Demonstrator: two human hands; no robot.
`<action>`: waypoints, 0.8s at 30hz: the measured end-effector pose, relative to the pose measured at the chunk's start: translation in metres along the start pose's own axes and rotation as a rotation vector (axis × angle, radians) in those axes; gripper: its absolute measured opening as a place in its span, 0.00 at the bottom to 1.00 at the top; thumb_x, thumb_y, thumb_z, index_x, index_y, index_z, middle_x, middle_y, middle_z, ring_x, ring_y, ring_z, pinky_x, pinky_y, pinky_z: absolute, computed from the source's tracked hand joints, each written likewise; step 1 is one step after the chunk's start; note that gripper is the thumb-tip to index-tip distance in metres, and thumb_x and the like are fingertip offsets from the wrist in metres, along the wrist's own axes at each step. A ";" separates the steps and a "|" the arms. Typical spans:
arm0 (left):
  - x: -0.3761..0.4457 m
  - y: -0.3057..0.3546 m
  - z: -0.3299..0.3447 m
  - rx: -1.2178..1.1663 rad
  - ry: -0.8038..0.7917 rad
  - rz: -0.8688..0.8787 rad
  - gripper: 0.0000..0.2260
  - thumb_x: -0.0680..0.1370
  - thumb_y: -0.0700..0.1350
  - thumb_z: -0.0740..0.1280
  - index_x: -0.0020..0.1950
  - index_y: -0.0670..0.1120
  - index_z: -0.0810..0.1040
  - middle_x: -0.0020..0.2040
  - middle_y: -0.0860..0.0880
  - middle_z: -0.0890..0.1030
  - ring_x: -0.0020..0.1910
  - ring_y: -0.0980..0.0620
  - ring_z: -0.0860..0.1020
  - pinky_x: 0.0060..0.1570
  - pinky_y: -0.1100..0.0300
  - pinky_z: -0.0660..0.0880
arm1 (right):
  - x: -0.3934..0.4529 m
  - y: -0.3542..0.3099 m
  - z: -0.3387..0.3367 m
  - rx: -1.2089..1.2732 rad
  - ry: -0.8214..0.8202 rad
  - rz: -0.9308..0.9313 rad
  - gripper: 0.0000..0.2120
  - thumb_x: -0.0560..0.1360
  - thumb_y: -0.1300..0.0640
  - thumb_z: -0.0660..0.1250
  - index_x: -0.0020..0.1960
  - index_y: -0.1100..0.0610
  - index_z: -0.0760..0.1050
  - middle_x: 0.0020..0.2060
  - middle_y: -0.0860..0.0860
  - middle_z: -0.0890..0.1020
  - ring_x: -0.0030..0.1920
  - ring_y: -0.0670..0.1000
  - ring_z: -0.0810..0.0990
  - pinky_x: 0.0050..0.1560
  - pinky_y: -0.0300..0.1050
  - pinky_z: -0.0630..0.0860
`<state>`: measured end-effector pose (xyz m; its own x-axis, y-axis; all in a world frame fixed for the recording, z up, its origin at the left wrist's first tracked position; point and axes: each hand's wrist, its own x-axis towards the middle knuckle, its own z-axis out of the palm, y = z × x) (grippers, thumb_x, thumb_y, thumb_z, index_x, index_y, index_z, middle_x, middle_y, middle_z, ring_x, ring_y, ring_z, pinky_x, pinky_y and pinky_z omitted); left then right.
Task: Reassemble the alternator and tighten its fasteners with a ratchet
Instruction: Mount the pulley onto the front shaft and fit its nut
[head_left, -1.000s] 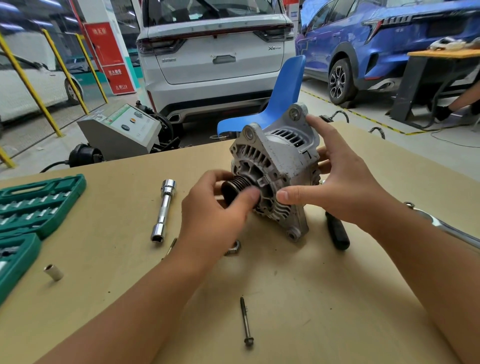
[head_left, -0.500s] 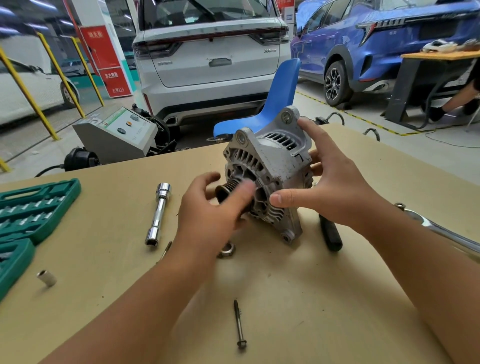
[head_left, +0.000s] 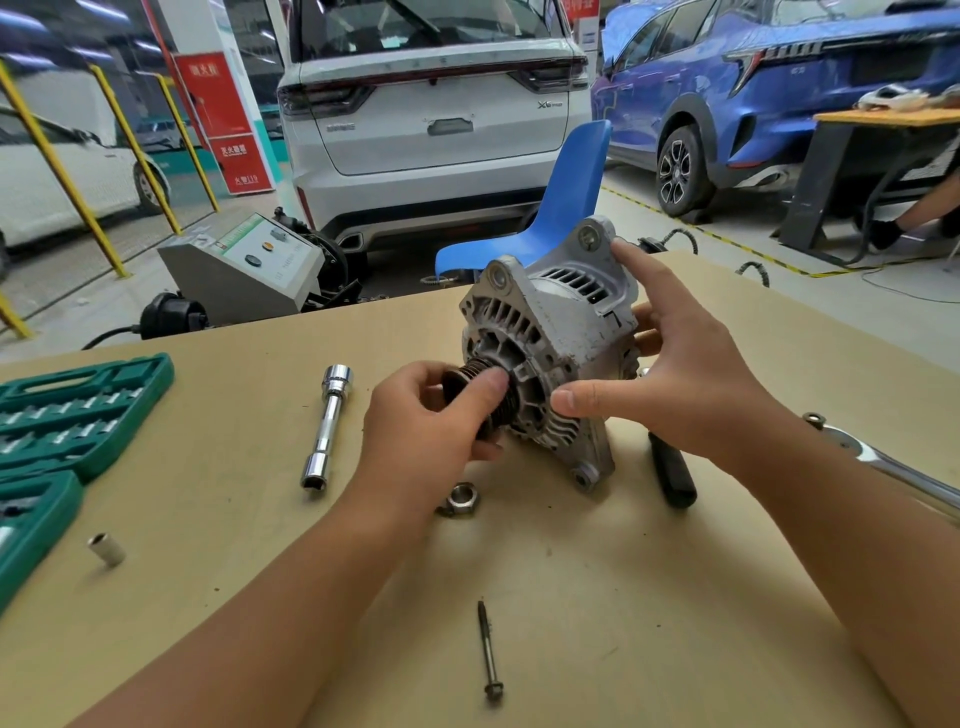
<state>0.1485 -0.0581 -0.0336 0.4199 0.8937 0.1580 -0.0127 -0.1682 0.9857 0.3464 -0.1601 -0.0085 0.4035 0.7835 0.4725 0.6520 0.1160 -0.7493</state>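
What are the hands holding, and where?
Left hand grips the pulley by its grooved rim; right hand steadies the alternator body with spread fingers.

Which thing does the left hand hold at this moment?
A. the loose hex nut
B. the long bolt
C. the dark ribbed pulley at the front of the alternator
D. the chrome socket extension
C: the left hand curls its thumb and fingers round the pulley at the front of the alternator, while the long bolt, the socket extension and the hex nut lie untouched on the table.

Left hand curled with thumb pinching forward; right hand spread, fingers straight.
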 end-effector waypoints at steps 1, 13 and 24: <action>-0.001 -0.004 -0.002 0.177 0.025 0.165 0.15 0.73 0.51 0.79 0.54 0.49 0.79 0.48 0.49 0.85 0.41 0.50 0.86 0.39 0.54 0.84 | 0.000 0.000 0.002 -0.010 0.016 -0.008 0.56 0.49 0.33 0.80 0.72 0.24 0.57 0.52 0.34 0.76 0.51 0.38 0.77 0.48 0.38 0.74; -0.002 0.003 -0.005 0.291 0.027 0.162 0.19 0.71 0.63 0.75 0.57 0.57 0.76 0.49 0.52 0.82 0.43 0.53 0.85 0.41 0.50 0.84 | -0.003 -0.002 0.003 0.022 0.038 0.013 0.56 0.49 0.39 0.81 0.71 0.24 0.58 0.49 0.38 0.80 0.49 0.32 0.77 0.44 0.36 0.72; -0.003 0.004 -0.016 0.329 0.069 0.170 0.10 0.80 0.56 0.70 0.55 0.53 0.78 0.41 0.50 0.84 0.36 0.52 0.85 0.39 0.44 0.84 | -0.002 0.001 0.002 0.035 0.007 0.024 0.57 0.48 0.36 0.81 0.71 0.24 0.58 0.49 0.37 0.79 0.49 0.31 0.77 0.47 0.37 0.72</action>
<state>0.1332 -0.0548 -0.0291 0.3741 0.8657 0.3325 0.2200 -0.4312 0.8750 0.3447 -0.1603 -0.0108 0.4232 0.7821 0.4574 0.6195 0.1187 -0.7760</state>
